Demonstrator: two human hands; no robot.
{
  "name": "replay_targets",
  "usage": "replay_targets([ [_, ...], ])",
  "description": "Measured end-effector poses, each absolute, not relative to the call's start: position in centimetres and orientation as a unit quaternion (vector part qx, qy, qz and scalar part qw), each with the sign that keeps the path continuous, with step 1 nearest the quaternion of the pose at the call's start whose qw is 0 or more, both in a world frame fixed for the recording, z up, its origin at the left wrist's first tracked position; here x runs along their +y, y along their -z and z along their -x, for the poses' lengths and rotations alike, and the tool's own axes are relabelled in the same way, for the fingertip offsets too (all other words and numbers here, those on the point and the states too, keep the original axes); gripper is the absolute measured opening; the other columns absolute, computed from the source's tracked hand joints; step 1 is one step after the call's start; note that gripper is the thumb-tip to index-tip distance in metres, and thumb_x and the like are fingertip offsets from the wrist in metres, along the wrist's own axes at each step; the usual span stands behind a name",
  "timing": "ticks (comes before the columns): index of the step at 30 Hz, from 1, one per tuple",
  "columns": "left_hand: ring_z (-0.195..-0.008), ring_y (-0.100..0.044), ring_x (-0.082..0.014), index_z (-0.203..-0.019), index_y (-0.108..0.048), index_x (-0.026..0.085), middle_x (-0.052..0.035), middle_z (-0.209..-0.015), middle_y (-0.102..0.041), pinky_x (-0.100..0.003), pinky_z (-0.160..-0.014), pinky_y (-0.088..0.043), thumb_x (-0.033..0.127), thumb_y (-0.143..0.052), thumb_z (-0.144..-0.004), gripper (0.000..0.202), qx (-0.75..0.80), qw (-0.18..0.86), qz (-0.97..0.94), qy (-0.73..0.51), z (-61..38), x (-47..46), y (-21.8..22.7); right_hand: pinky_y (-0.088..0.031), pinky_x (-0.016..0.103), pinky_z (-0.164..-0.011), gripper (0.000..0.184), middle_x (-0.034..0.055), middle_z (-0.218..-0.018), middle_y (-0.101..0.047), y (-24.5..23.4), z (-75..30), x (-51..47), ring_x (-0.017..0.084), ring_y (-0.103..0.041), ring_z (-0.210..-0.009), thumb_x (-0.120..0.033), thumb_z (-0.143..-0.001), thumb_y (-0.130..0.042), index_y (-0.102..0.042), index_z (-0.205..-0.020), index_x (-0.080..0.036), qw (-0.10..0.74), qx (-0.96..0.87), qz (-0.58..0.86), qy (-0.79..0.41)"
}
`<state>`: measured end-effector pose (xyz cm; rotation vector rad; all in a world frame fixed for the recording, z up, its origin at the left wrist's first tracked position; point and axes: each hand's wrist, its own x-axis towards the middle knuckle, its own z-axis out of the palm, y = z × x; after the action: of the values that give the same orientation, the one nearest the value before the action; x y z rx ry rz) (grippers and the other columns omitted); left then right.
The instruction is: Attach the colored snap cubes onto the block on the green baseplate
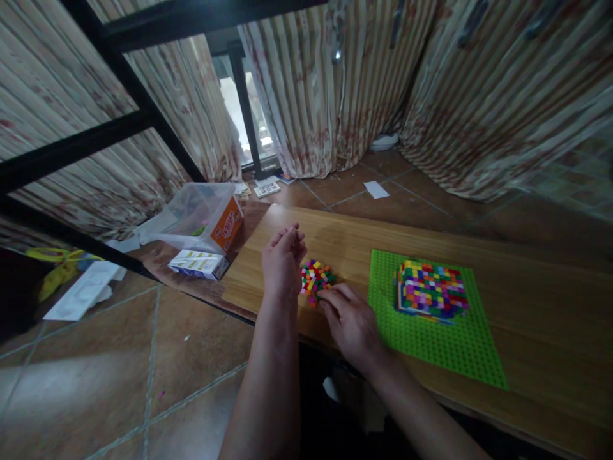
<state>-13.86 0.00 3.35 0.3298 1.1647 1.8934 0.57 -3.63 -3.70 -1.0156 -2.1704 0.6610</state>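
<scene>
A small heap of loose, multicoloured toy building bricks [316, 276] lies on the wooden tabletop. My left hand [283, 259] is raised just left of the heap, its fingers curled closed; whatever they may hold is hidden. At the heap's near right edge, my right hand [352, 322] reaches in with thumb and fingers pinched together at the bricks. I cannot make out a piece between its fingertips. To the right, a blocky build of many coloured bricks [431, 287] stands on a green studded baseplate [440, 351].
The wooden table [541, 319] runs off to the right. Beyond its left end stand a clear plastic bin [196, 211] with an orange label and a white-and-blue box [198, 264]. A dark metal frame [158, 118] crosses the upper left, before striped curtains [316, 96]. Papers lie on the tiled floor.
</scene>
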Motion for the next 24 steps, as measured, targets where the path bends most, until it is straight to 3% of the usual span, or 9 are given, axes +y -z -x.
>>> replay_targets([
  [8,-0.052,-0.052,-0.0027,-0.081,-0.066,0.014,0.0046,-0.065,-0.06,-0.015,-0.054,-0.04,0.022,-0.074,-0.063,0.021,0.468,0.446,-0.131,-0.752,14.5,0.0,-3.3,-0.049,0.039,-0.081,0.013,0.0079,-0.091,-0.064,4.4,0.6,-3.4,0.025,-0.058,-0.09,-0.019,-0.091,-0.056,-0.067,-0.088,-0.023,0.294,-0.835,0.414,-0.213],
  [14,-0.053,-0.052,-0.0038,-0.081,-0.067,0.013,0.0036,-0.065,-0.061,-0.016,-0.054,-0.041,0.021,-0.078,-0.057,0.027,0.482,0.482,-0.166,-0.712,13.5,-0.1,-3.6,-0.05,0.032,-0.078,0.017,0.0055,-0.089,-0.066,2.7,-1.4,-4.2,0.02,-0.062,-0.086,-0.019,-0.096,-0.046,-0.063,-0.095,-0.022,0.37,-0.798,0.387,-0.278],
  [18,-0.058,-0.053,-0.0061,-0.077,-0.068,0.013,0.0015,-0.067,-0.063,-0.017,-0.056,-0.041,0.026,-0.08,-0.055,0.028,0.495,0.495,-0.217,-0.68,11.6,0.1,-3.6,-0.051,0.029,-0.077,0.017,0.0041,-0.09,-0.069,0.7,-4.1,-4.7,0.017,-0.065,-0.086,-0.019,-0.094,-0.05,-0.066,-0.098,-0.023,0.414,-0.755,0.407,-0.305],
  [24,-0.065,-0.055,-0.0095,-0.077,-0.07,0.015,-0.0004,-0.071,-0.065,-0.02,-0.061,-0.043,0.031,-0.076,-0.063,0.022,0.53,0.517,-0.314,-0.595,8.0,0.7,-2.2,-0.05,0.032,-0.086,0.019,0.002,-0.101,-0.072,-1.5,-10.7,-3.3,0.017,-0.066,-0.096,-0.023,-0.093,-0.056,-0.072,-0.1,-0.028,0.476,-0.684,0.481,-0.273],
])
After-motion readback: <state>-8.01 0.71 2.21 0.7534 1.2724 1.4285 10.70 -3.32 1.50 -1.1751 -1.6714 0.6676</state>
